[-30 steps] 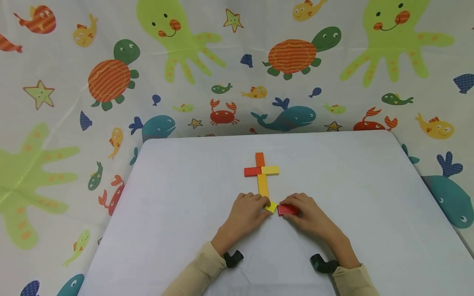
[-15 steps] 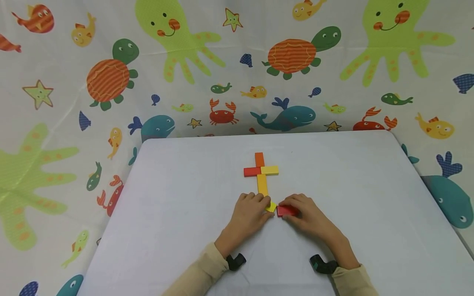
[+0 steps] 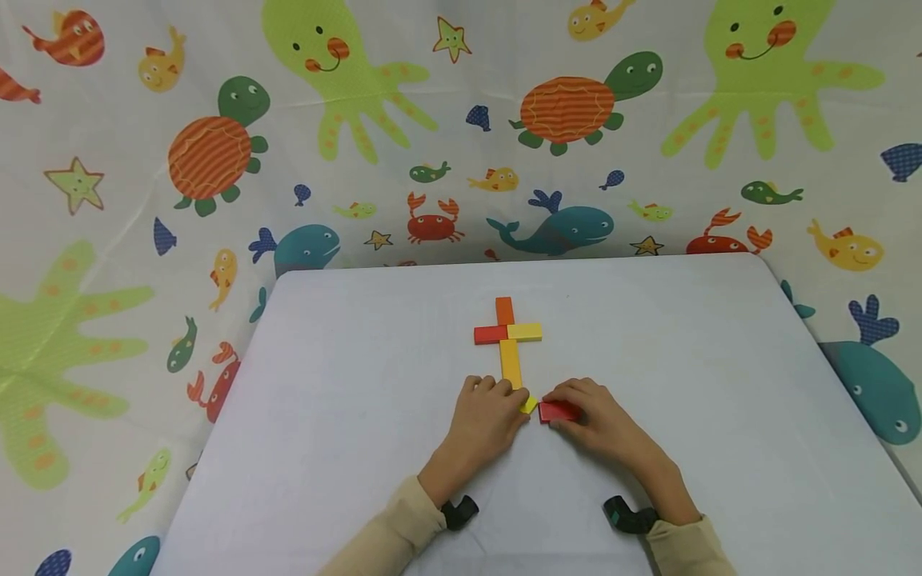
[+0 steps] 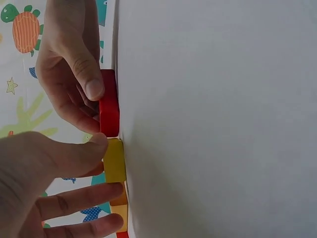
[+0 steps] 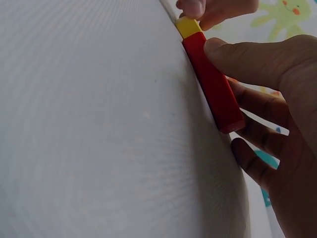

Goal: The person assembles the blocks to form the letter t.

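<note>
In the head view my left hand (image 3: pixel 479 420) pinches a small yellow block (image 3: pixel 530 405), mostly hidden under the fingers. My right hand (image 3: pixel 603 422) grips a red block (image 3: pixel 558 412) between thumb and fingers, its left end right at the yellow block's corner. Both wrist views show these two blocks end to end on the white surface. Above them, a yellow-orange block (image 3: pixel 511 364) runs upright to a crosspiece of a second red block (image 3: pixel 491 335) and a pale yellow block (image 3: pixel 525 332). An orange block (image 3: pixel 504 311) stands at the top.
The white table (image 3: pixel 360 352) carries the block figure near its middle. Behind and to the left hangs a cloth (image 3: pixel 403 224) printed with sea animals. Black wrist cameras (image 3: pixel 461 512) sit on both forearms, beside beige sleeves.
My left hand has shifted slightly right and now covers more of the small yellow block. The right hand keeps its grip on the red block, almost still.
</note>
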{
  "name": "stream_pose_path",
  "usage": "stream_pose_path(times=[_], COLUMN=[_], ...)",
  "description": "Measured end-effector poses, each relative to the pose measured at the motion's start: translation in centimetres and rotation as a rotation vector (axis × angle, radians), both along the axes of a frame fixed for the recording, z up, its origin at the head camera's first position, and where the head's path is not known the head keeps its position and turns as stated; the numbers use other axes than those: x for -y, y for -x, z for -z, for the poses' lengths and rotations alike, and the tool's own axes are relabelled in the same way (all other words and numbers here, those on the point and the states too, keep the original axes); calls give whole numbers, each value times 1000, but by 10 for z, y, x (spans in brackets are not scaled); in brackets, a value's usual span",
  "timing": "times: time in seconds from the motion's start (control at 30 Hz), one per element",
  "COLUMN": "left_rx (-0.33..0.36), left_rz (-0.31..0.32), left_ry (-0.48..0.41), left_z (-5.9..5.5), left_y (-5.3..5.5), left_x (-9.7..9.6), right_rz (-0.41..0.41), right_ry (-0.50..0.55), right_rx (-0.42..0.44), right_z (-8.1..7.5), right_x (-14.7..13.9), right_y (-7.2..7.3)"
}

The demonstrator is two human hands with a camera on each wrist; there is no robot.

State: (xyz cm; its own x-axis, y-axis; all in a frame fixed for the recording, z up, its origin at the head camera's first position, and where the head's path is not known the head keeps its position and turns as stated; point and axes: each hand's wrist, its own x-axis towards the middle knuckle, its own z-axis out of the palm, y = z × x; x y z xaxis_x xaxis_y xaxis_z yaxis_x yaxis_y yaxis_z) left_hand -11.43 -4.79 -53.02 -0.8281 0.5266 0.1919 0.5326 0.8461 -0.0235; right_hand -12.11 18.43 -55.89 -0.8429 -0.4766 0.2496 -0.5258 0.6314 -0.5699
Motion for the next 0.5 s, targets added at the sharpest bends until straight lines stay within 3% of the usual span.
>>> stream_pose_path(times=[0.27,0.4,0.5], left_rx=[48,52,105], left_rz=[-12,-15,-44], left_ry=[31,-37,-133], left_z=[-3,0,1], left_y=[0,1,0], left_x=[1,3,5], right_rz=[4,4,-3], right_ry=[-5,5,21], right_rx=[32,28,15], right_z=[0,0,0], right_x=[-1,-1,-1], right_y=[1,1,0])
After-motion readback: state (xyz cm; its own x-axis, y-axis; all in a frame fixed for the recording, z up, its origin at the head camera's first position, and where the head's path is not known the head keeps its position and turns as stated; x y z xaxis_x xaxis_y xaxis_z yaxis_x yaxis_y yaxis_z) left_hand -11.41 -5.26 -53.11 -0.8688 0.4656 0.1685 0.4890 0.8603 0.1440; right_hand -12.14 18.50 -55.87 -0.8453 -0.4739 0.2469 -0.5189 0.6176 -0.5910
